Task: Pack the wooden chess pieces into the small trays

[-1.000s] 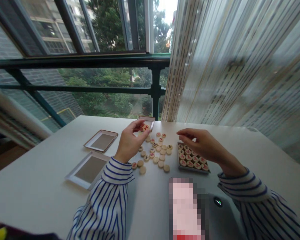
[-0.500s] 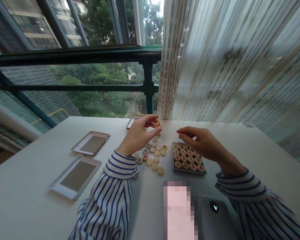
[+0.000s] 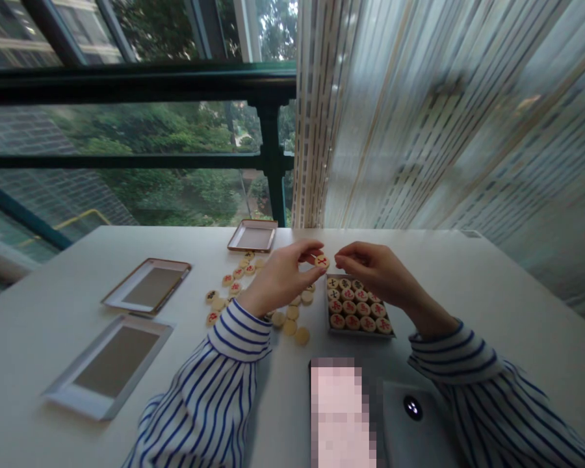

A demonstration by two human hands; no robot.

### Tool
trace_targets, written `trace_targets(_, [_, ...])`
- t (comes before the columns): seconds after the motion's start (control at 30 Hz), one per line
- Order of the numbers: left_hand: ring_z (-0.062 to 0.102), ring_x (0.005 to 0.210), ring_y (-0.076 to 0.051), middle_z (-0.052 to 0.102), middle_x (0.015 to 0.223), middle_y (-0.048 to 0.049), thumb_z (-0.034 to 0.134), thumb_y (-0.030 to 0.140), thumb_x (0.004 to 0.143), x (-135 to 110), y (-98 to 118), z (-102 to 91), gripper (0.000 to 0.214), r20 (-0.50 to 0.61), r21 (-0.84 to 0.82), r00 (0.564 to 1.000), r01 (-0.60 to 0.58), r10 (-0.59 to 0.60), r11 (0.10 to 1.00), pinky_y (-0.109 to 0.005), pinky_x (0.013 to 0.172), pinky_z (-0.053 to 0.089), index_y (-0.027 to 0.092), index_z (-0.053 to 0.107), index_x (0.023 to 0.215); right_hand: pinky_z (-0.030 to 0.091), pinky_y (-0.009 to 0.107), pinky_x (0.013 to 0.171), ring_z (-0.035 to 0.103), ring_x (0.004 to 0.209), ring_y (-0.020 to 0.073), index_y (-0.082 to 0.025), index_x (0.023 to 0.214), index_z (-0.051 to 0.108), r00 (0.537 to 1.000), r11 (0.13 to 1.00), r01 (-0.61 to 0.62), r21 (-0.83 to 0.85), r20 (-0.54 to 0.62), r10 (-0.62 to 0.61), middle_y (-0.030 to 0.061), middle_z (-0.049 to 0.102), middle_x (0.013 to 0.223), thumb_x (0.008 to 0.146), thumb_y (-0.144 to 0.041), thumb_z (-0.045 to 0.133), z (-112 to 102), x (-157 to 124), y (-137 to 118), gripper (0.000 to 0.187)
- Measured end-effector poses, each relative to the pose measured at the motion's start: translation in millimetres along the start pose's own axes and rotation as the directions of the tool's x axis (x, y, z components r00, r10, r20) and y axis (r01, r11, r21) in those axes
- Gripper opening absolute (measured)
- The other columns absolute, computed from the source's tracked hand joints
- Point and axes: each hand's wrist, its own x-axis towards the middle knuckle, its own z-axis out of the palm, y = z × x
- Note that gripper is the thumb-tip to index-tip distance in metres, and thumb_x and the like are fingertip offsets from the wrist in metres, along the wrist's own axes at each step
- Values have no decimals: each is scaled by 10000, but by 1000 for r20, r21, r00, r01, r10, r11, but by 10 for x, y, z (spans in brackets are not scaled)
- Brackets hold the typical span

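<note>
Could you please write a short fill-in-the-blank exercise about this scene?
The left hand holds a game piece marked in ____.
In the picture, the open box stands to the ____ of the loose pieces.
Both white sleeves have ____ stripes.
The tabletop is ____.
Missing words: red; right; blue; white.

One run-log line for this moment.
left hand: pinches red-marked piece | right hand: near it, hides box's far-right corner, grip unclear | box: rows of pieces | table: loose pieces, trays
</note>
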Motion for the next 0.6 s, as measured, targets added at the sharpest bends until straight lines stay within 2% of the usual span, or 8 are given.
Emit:
trace_targets(0.13, [611, 884, -140, 643, 991, -58, 598, 296, 754, -12, 43, 49, 351, 14, -13, 1000, -5, 5, 1000, -294, 821, 492, 169, 544, 1076, 446, 243, 576, 589, 669, 143, -143, 798, 639, 1000, 999, 10, 37, 14, -10, 52, 660, 745, 771, -352, 545, 55, -4, 4, 231])
trace_targets(0.27, [612, 889, -143, 641, 999, -65, 619, 283, 739, -18, 53, 47, 376, 32, -40, 999, -7, 8, 999, -294, 826, 489, 164, 536, 1086, 447, 242, 565, 588, 652, 135, -134, 828, 627, 999, 986, -25, 164, 51, 17, 59, 660, 756, 765, -351, 563, 100, -8, -6, 235])
trace_targets(0.37, [611, 885, -146, 635, 1004, -73, 623, 277, 736, -14, 52, 42, 379, 36, -67, 999, 7, -5, 998, -306, 829, 485, 166, 536, 1088, 446, 236, 545, 583, 620, 124, -136, 819, 612, 998, 964, -55, 261, 36, 48, 48, 653, 726, 741, -348, 598, 122, -7, -13, 226])
trace_targets(0.47, [622, 812, -143, 649, 922, -69, 620, 278, 736, -8, 52, 32, 368, 37, -113, 998, 61, -58, 992, -307, 766, 503, 162, 536, 1076, 463, 244, 571, 591, 635, 125, -136, 821, 600, 997, 937, -76, 342, 19, 74, 48, 651, 728, 714, -343, 632, 133, -1, -2, 235])
trace_targets(0.6, [632, 736, -149, 668, 818, -66, 630, 289, 724, 12, 58, -5, 348, 85, -220, 980, 195, -180, 956, -289, 662, 510, 142, 542, 1027, 485, 263, 610, 606, 679, 137, -145, 911, 599, 998, 926, -64, 373, 36, 54, 57, 661, 775, 724, -352, 627, 130, 2, 34, 280])
